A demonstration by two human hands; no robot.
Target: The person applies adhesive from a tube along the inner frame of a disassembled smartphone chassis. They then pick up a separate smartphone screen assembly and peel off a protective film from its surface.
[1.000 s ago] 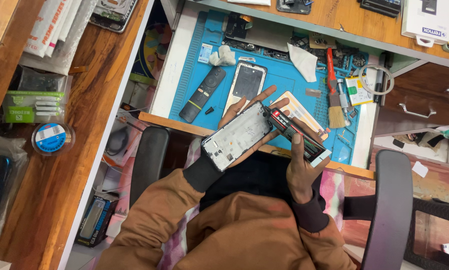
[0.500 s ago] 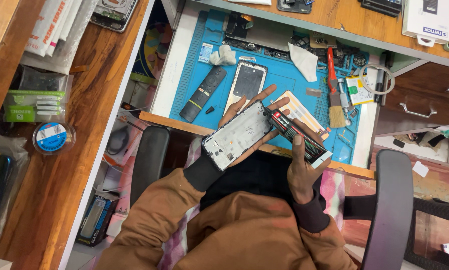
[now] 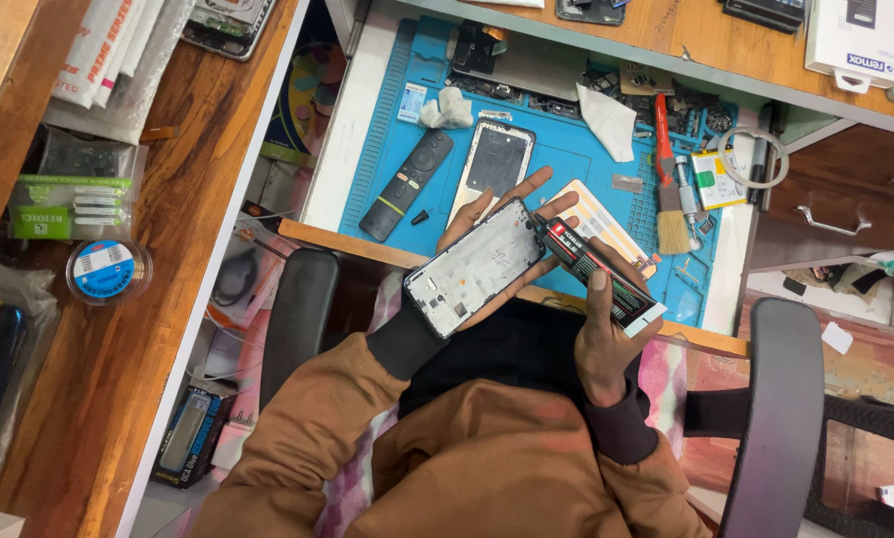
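My left hand (image 3: 511,214) lies palm up under an opened phone frame (image 3: 472,269), holding it tilted over my lap. My right hand (image 3: 606,334) grips a black and red glue tube (image 3: 596,267), whose nozzle touches the frame's upper right edge. Both hands sit just in front of a blue work mat (image 3: 566,159). On the mat, close behind the frame, lies a second phone body (image 3: 494,164) with a black remote control (image 3: 407,184) to its left.
A brush (image 3: 672,224), red-handled tool (image 3: 663,134), white cloth (image 3: 606,120) and small parts crowd the mat's right side. Wooden shelf at left carries packets (image 3: 73,204) and a round tape tin (image 3: 106,269). Chair armrests (image 3: 297,314) flank me. Drawers (image 3: 835,199) stand right.
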